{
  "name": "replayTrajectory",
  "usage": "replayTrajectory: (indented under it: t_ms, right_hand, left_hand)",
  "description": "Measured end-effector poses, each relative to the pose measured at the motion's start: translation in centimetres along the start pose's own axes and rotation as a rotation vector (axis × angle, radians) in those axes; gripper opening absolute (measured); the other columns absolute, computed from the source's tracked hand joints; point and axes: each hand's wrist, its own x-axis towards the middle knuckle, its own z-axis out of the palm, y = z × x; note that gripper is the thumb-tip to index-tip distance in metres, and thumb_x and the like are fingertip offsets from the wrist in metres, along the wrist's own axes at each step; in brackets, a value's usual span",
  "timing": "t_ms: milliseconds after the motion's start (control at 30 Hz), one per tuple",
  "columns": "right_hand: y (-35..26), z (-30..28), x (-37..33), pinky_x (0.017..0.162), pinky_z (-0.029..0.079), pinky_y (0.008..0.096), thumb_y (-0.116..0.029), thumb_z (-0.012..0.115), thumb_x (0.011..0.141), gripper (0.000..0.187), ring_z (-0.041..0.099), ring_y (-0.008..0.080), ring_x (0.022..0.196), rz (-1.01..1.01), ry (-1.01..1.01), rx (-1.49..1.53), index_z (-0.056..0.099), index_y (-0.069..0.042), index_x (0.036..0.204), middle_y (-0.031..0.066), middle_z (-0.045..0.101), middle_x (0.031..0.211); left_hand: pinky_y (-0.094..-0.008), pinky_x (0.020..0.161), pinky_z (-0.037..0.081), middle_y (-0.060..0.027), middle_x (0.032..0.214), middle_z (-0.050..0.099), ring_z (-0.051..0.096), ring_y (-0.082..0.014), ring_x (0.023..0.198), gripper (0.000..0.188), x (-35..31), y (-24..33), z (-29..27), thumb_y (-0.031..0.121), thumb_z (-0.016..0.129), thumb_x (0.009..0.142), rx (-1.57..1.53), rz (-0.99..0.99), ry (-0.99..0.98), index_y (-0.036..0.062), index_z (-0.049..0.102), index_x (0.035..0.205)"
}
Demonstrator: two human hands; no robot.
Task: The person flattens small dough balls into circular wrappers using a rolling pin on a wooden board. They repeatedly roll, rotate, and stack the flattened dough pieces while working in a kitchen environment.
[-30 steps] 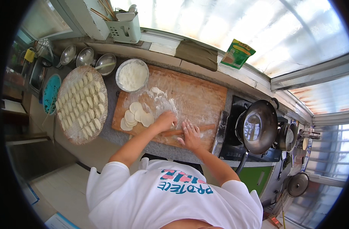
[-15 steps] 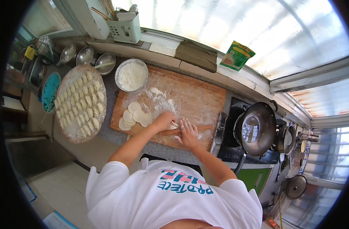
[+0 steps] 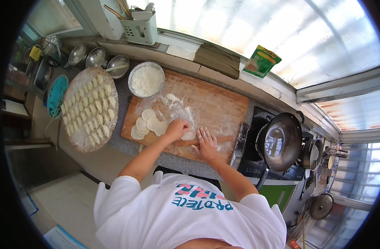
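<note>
On the floured wooden board (image 3: 215, 97), my left hand (image 3: 178, 129) pinches the edge of a thin round dumpling wrapper (image 3: 190, 135). Flat over the wooden rolling pin (image 3: 225, 138) lies my right hand (image 3: 206, 143), fingers stretched out and pressing on it beside the wrapper. The hand hides the middle of the pin. Left of my left hand is an overlapping pile of rolled dumpling wrappers (image 3: 145, 123). Loose flour (image 3: 177, 103) is scattered on the board beyond my hands.
A bowl of flour (image 3: 146, 79) stands at the board's far left corner. Further left, a round tray (image 3: 75, 142) carries rows of dumplings, next to a turquoise bowl (image 3: 57, 96) and several metal bowls (image 3: 118, 66). To the right, a wok (image 3: 283, 143) sits on the stove (image 3: 250, 166).
The wrapper now shows as a wider, flatter disc beside the right hand. Both hands stay in nearly the same place, and the whole view has shifted slightly.
</note>
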Motion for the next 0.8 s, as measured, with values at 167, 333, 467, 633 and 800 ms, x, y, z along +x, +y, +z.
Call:
replayTrajectory:
  t_ms: [167, 333, 467, 633, 800]
  right_hand:
    - [0.4, 0.9, -1.9, 0.102, 0.039, 0.0492, -0.03, 0.08, 0.071, 0.049, 0.053, 0.0283, 0.132, -0.023, 0.031, 0.014, 0.065, -0.012, 0.115, 0.0098, 0.056, 0.143]
    - [1.2, 0.8, -2.4, 0.103, 0.039, 0.0496, -0.031, 0.08, 0.073, 0.046, 0.052, 0.0285, 0.133, -0.043, -0.005, 0.031, 0.064, -0.012, 0.112, 0.0101, 0.056, 0.143]
    - [0.3, 0.1, -1.2, 0.107, 0.037, 0.0511, -0.041, 0.077, 0.079, 0.06, 0.045, 0.0314, 0.14, 0.044, -0.046, 0.056, 0.059, -0.008, 0.126, 0.0132, 0.051, 0.149]
    - [0.5, -1.2, 5.2, 0.113, 0.033, 0.0516, -0.056, 0.067, 0.084, 0.079, 0.041, 0.0337, 0.143, 0.06, 0.042, -0.005, 0.049, -0.007, 0.142, 0.0159, 0.046, 0.152]
    - [1.3, 0.0, 2.2, 0.112, 0.034, 0.0514, -0.054, 0.069, 0.083, 0.073, 0.043, 0.0334, 0.142, -0.037, -0.034, -0.035, 0.053, -0.007, 0.137, 0.0157, 0.046, 0.153]
  left_hand:
    - [-0.0423, 0.086, 0.05, -0.0096, 0.092, 0.067, 0.063, -0.0318, 0.097, 0.008, -0.8, 0.0, 1.2, 0.004, 0.072, 0.076, 0.166, 0.105, 0.044, 0.0079, 0.071, 0.084]
    - [-0.0421, 0.088, 0.049, -0.0094, 0.093, 0.066, 0.061, -0.0312, 0.099, 0.017, 0.1, -1.7, 1.0, -0.002, 0.064, 0.077, 0.264, 0.29, -0.137, 0.0097, 0.072, 0.087]
    - [-0.0426, 0.086, 0.05, -0.0099, 0.092, 0.067, 0.061, -0.0318, 0.099, 0.015, 0.7, -1.1, 0.6, 0.0, 0.063, 0.077, 0.327, 0.318, -0.149, 0.01, 0.072, 0.084]
    - [-0.0436, 0.085, 0.051, -0.0104, 0.092, 0.068, 0.062, -0.0317, 0.101, 0.004, 1.0, 1.0, -0.5, 0.012, 0.071, 0.078, 0.302, 0.098, -0.129, 0.0099, 0.071, 0.082]
    - [-0.0423, 0.087, 0.05, -0.01, 0.087, 0.068, 0.062, -0.0312, 0.101, 0.006, -0.4, 1.2, -0.2, 0.011, 0.072, 0.077, 0.354, 0.012, -0.053, 0.0101, 0.071, 0.083]
